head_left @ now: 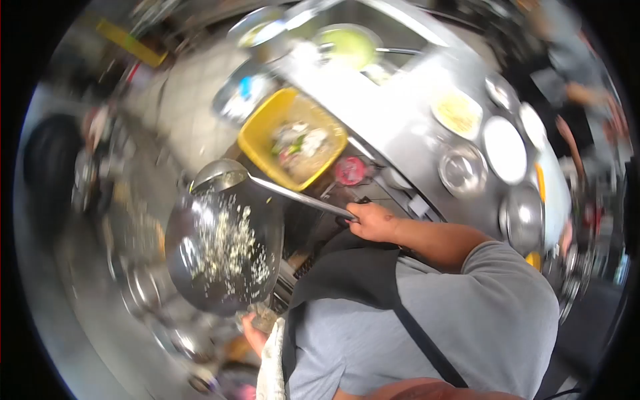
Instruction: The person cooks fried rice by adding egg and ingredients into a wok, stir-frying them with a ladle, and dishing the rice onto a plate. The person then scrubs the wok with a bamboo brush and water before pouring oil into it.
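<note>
My right hand (373, 222) is closed around the long handle of a steel ladle (300, 197). The ladle's bowl hangs over the far rim of a dark wok (190, 267). Many small pale, chopped-looking bits (230, 243) are spread across the wok; whether some are in the air, I cannot tell. At the wok's near edge, my left hand (252, 333) grips it through a folded, greyish cloth (265, 319). The hold on the rim or handle is mostly hidden by the cloth.
A yellow tub (257, 130) with food scraps stands beyond the ladle. Along the steel counter (417, 160) are a bowl of yellow shreds (457, 113), a white plate (505, 150) and metal bowls (462, 170). Another person's hand (610, 117) shows at far right.
</note>
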A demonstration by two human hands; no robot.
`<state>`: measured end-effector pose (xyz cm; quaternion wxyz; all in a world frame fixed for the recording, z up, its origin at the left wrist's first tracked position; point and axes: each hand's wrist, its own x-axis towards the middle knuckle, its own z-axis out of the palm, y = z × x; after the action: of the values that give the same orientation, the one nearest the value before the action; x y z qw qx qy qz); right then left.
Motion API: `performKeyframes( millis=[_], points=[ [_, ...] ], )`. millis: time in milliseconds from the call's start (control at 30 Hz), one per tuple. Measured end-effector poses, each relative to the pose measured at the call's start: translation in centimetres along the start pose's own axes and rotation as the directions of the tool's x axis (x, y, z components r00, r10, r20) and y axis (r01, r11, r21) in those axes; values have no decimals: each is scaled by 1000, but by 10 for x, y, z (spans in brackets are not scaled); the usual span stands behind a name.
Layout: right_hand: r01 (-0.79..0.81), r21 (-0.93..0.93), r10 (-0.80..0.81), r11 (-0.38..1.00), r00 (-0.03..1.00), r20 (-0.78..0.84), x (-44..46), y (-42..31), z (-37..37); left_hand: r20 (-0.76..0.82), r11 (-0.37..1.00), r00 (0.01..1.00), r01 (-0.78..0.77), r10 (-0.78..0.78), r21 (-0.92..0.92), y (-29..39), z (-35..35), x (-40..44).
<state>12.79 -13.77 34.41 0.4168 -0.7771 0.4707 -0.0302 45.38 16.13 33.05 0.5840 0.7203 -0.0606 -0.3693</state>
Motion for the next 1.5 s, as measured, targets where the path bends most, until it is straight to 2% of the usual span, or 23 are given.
performKeyframes(
  millis=[100,200,233,267,333,400,467,533,600,700,733,767,867,933,967,1067,1133,1200,1267,1300,1367,1467,1500],
  points=[
    [249,-16,-231,968,921,313,27,-14,17,-24,782,934,285,-357,-554,17,20,-79],
    [488,-20,-430,873,787,442,61,-26,42,-227,780,919,122,-322,-613,-21,17,-124],
    [451,28,-408,892,776,481,81,-24,50,-269,798,925,56,-267,-601,-55,5,-134],
    [360,101,-362,927,793,490,83,-57,50,-338,688,909,-83,-245,-721,-53,15,-134],
    [606,82,-557,792,660,504,109,-88,55,-361,479,917,-244,-168,-843,-40,22,-150],
    [469,124,-437,874,650,622,117,-147,55,-456,429,875,-354,-163,-831,-67,32,-140],
    [534,82,-441,841,590,677,134,-174,45,-482,381,861,-395,-164,-836,-48,48,-152],
    [439,86,-365,894,604,708,121,-230,39,-425,360,877,-330,-226,-873,-20,42,-148],
    [222,393,-445,892,572,689,77,-284,27,-451,341,855,-357,-255,-870,-2,58,-147],
    [-8,360,-339,933,321,884,167,-268,41,-576,358,751,-467,-322,-809,-11,86,-78],
    [-25,217,-205,976,229,951,197,-240,49,-613,382,719,-493,-327,-782,-14,92,-62],
    [72,248,-259,966,283,924,210,-232,56,-699,409,634,-571,-331,-711,-15,97,-44],
    [495,207,-367,844,252,895,224,-298,71,-658,278,648,-598,-384,-752,-5,101,-43],
    [667,122,-447,735,342,826,234,-330,121,-646,241,677,-601,-352,-762,2,101,-45],
    [767,185,-596,614,297,746,254,-341,164,-656,222,676,-620,-335,-752,0,98,-36],
    [849,93,-669,519,336,663,242,-417,233,-674,209,660,-646,-332,-735,5,94,-21],
    [918,-149,-599,369,357,717,235,-454,278,-679,218,642,-650,-356,-728,-8,89,-13],
    [917,-174,-362,360,309,880,232,-483,324,-688,196,634,-669,-355,-717,-19,85,-5],
    [731,-34,-216,682,245,945,228,-492,344,-695,193,608,-683,-383,-704,-29,80,-1],
    [419,100,-205,902,212,956,233,-491,348,-696,174,614,-690,-373,-702,-34,78,1],
    [-327,185,-157,927,110,981,237,-498,345,-714,199,610,-696,-344,-690,-41,71,4],
    [266,159,-180,951,56,982,250,-481,328,-728,235,571,-702,-381,-673,-66,68,17],
    [428,128,-193,894,111,975,259,-477,323,-722,225,569,-702,-395,-676,-72,68,18]
  ],
)
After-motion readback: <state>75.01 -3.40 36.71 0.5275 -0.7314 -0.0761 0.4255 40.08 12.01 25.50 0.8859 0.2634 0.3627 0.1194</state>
